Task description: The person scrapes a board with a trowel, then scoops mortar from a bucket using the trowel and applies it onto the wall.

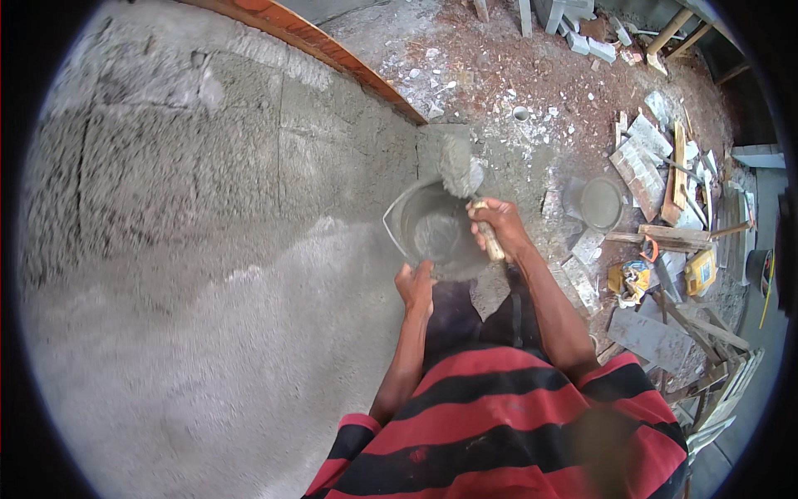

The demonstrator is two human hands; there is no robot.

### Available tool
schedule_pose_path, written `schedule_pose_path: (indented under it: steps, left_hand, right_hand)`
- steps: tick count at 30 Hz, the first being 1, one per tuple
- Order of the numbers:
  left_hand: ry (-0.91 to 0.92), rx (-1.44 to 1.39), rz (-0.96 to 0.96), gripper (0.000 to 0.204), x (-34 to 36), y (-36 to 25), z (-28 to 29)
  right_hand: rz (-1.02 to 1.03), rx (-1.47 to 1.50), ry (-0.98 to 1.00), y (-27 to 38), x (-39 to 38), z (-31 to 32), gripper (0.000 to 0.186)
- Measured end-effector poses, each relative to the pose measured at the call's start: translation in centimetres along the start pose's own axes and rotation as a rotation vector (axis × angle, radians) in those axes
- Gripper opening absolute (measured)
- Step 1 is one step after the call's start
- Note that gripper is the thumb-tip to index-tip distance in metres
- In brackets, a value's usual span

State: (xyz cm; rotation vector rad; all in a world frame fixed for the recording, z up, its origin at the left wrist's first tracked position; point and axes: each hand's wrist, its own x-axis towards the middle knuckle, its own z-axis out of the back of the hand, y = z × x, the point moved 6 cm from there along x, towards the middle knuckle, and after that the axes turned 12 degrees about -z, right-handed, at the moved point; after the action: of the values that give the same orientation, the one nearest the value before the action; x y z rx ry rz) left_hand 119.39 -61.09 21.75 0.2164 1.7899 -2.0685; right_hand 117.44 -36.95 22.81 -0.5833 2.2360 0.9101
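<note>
My left hand point(416, 287) is closed on the near rim of a grey bucket point(413, 218), whose bail handle hangs out to the left. Only a little grey residue shows on the bucket's bottom. In my right hand point(500, 224) is the wooden handle of a trowel point(492, 243). A lump of wet grey mortar point(455, 165) covers the trowel's blade, which is above the bucket's far rim. To the left stretches a grey mortared wall point(208, 158), rough in its upper part and smoother lower down.
An orange-brown board point(332, 54) runs along the wall's far edge. A round mortar-smeared container point(600, 204) sits on the right among rubble. Beyond it lie wood scraps point(677, 175), a yellow jug point(700, 272) and a flat grey slab point(652, 337). Broken blocks point(588, 46) lie far back.
</note>
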Motion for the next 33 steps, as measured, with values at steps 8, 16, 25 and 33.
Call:
schedule_pose_path:
  steps: [8,16,25,33]
  left_hand:
    - [0.061,0.266,0.231,0.016,-1.2,8.6,12.9]
    - [-0.043,0.276,0.220,0.025,-2.3,13.9,17.5]
    - [-0.073,0.475,-0.056,0.026,2.7,5.4,11.2]
    - [0.385,0.488,-0.350,0.020,4.2,-5.6,-1.2]
  right_hand:
    - [0.394,-0.078,-0.708,2.3,18.3,-2.9,0.017]
    - [0.884,-0.409,-0.716,12.8,24.3,-18.2,0.031]
    - [0.329,-1.290,-0.361,2.4,5.5,-4.6,0.027]
    - [0.331,-1.901,-0.438,-5.3,0.9,-2.6,0.021]
